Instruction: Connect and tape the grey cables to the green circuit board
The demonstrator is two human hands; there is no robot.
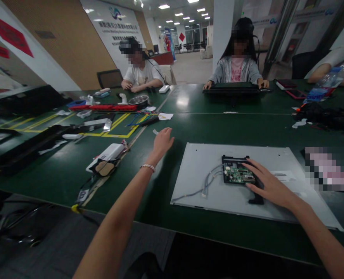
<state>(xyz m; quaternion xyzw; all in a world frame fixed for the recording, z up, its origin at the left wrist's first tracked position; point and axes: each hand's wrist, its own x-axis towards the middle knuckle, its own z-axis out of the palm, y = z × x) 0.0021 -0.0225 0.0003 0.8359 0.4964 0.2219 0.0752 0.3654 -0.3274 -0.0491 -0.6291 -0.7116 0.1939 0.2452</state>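
An office used as a workshop, around my green table point(189, 126)
I see a wall sign point(118, 29), ceiling lights point(164, 6), an office chair point(109, 79) and a red counter point(163, 58) beyond; a bare circuit board point(236, 174) lies before me.

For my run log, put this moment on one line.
left hand: over table, white strip beside it | right hand: open, at right side of circuit board | board: on grey panel
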